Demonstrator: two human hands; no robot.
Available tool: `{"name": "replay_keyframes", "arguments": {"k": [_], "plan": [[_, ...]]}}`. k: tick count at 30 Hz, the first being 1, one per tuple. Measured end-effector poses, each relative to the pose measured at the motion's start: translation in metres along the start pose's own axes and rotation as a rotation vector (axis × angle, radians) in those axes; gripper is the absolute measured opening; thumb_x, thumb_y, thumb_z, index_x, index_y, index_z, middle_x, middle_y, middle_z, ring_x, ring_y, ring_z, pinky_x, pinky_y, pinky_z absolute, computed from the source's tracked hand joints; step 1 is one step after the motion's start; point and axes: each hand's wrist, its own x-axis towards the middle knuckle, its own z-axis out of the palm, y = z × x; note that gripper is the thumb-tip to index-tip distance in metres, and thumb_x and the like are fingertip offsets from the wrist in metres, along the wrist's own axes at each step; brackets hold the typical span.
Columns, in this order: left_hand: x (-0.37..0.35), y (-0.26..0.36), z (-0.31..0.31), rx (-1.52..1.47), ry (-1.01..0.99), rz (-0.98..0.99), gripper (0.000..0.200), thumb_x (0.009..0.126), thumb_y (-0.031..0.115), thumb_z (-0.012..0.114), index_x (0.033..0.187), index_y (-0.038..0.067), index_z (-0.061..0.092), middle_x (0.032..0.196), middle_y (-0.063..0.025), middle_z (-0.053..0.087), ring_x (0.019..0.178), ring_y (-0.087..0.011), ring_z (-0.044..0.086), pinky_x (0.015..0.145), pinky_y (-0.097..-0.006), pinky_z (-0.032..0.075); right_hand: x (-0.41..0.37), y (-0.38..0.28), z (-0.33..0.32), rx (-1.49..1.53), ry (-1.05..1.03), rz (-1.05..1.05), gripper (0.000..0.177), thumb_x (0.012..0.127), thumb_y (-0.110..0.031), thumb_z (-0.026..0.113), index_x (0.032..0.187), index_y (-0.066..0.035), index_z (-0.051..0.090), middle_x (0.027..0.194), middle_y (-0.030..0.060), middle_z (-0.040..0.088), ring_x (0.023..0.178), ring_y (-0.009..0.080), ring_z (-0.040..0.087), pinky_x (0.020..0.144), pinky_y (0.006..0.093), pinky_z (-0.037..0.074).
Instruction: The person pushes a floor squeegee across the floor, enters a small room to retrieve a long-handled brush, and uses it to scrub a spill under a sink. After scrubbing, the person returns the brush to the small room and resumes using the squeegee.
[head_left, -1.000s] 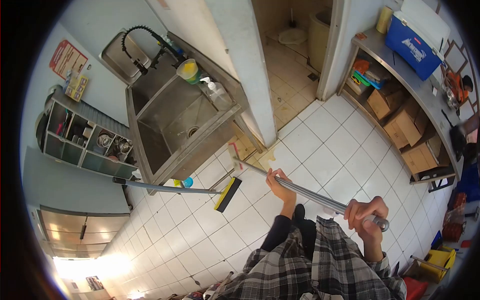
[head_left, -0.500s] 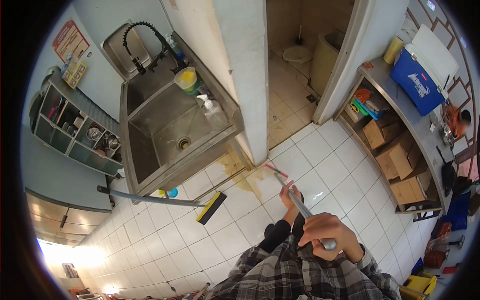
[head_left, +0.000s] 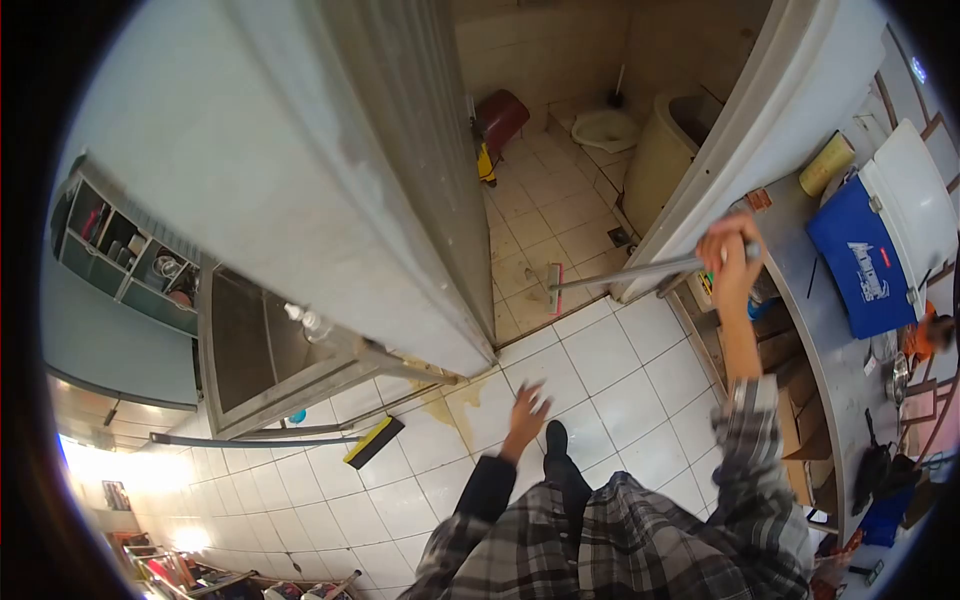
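While the right hand (head_left: 730, 252) clenches the pole (head_left: 640, 270), the left hand (head_left: 527, 408) — fingers spread — hangs well apart.

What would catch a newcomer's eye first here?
The right hand grips a long metal pole whose head reaches the washroom floor. The left hand hangs free near a yellowish stain on the white tiles. A blue cooler sits on the right shelf.
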Motion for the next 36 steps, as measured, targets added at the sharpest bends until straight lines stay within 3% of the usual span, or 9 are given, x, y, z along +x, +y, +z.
{"name": "replay_keyframes", "arguments": {"k": [2,4,11,14,21,30,31,33,36], "plan": [[-0.061,-0.104,-0.058,0.497,0.072,0.361,0.037,0.076,0.012,0.067,0.112,0.011,0.058,0.103,-0.0140,0.059,0.101,-0.0345,0.055,0.092,-0.0422,0.042,0.051,0.022,-0.020,0.014,-0.068,0.018,0.013,0.083,-0.003,0.041,0.075,0.000,0.051,0.048,0.0010,0.039,0.039,0.0085,0.035,0.048,0.0281,0.042],[-0.167,-0.137,-0.123,0.523,0.152,-0.310,0.035,0.079,0.019,0.063,0.112,0.007,0.057,0.107,-0.0156,0.059,0.105,-0.0330,0.053,0.091,-0.0375,0.042,0.085,0.031,-0.040,0.128,-0.136,0.146,0.012,0.081,-0.004,0.043,0.078,0.002,0.053,0.047,0.0009,0.039,0.039,0.0090,0.034,0.046,0.0279,0.040],[-0.393,-0.067,-0.200,0.494,0.267,-1.316,0.033,0.081,0.023,0.055,0.108,0.005,0.057,0.092,-0.0138,0.063,0.087,-0.0330,0.061,0.075,-0.0421,0.048,0.152,0.049,-0.116,-0.017,0.580,-0.166,0.019,0.078,-0.006,0.043,0.089,0.003,0.054,0.045,0.0025,0.035,0.040,0.0098,0.031,0.042,0.0258,0.032],[-0.387,-0.035,-0.168,0.366,0.306,-1.365,0.034,0.082,0.025,0.054,0.109,0.006,0.056,0.094,-0.0130,0.062,0.086,-0.0325,0.061,0.073,-0.0426,0.048,0.162,0.066,-0.155,0.210,0.056,0.114,0.027,0.075,-0.008,0.042,0.099,0.002,0.052,0.046,0.0018,0.032,0.039,0.0103,0.027,0.040,0.0252,0.027],[-0.362,-0.004,-0.116,0.206,0.341,-1.357,0.035,0.084,0.030,0.051,0.111,0.008,0.054,0.097,-0.0110,0.061,0.085,-0.0311,0.062,0.069,-0.0439,0.048,0.203,0.093,-0.214,0.217,-0.010,0.203,0.028,0.078,-0.011,0.042,0.101,0.002,0.051,0.051,0.0034,0.038,0.040,0.0103,0.030,0.041,0.0241,0.028],[-0.442,0.008,-0.119,0.000,0.480,-1.436,0.037,0.088,0.037,0.046,0.114,0.011,0.051,0.102,-0.0084,0.058,0.083,-0.0294,0.063,0.063,-0.0456,0.047,0.216,0.189,-0.294,-0.512,0.541,-0.095,0.008,0.080,-0.008,0.066,0.079,-0.001,0.063,0.071,-0.0002,0.056,0.065,0.0103,0.050,0.059,0.0266,0.042],[-0.451,0.006,-0.119,-0.054,0.523,-1.462,0.038,0.088,0.038,0.046,0.114,0.011,0.051,0.103,-0.0081,0.058,0.083,-0.0292,0.063,0.062,-0.0457,0.047,0.232,0.237,-0.371,-1.044,0.447,-0.282,0.013,0.082,-0.014,0.065,0.078,-0.001,0.063,0.073,0.0036,0.059,0.069,0.0143,0.054,0.059,0.0292,0.044],[-0.469,-0.005,-0.114,-0.151,0.687,-1.504,0.038,0.087,0.039,0.048,0.113,0.012,0.052,0.098,-0.0069,0.060,0.081,-0.0272,0.064,0.060,-0.0439,0.047,0.254,0.313,-0.462,-1.969,0.822,0.422,0.107,0.067,-0.076,0.053,0.114,0.019,0.037,0.098,0.0252,0.055,0.074,0.0300,0.061,0.076,0.0316,0.050],[-0.451,0.008,-0.095,0.032,0.678,-1.620,0.030,0.088,0.036,0.048,0.102,0.012,0.061,0.087,-0.0040,0.063,0.075,-0.0208,0.067,0.061,-0.0402,0.052,0.230,0.309,-0.479,-1.727,0.640,-0.124,0.099,0.063,-0.050,0.076,0.124,0.013,0.028,0.104,0.0257,0.051,0.086,0.0359,0.057,0.075,0.0390,0.053]]}}
